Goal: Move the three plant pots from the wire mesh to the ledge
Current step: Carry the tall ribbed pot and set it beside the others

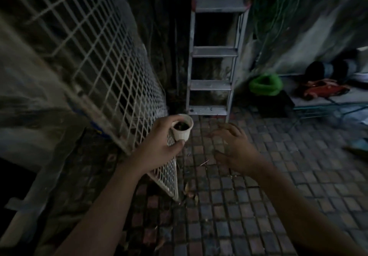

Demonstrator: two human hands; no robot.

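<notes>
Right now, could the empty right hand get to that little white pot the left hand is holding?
Probably yes. The right hand hangs open and empty beside the white pot, which the left hand holds up; nothing stands between them, only tiled floor below.

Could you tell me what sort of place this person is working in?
Probably a dim utility yard or storage corner: a metal stepladder leans against a stained wall, green hose hangs beside it, and the tiled floor looks worn and dirty.
</notes>
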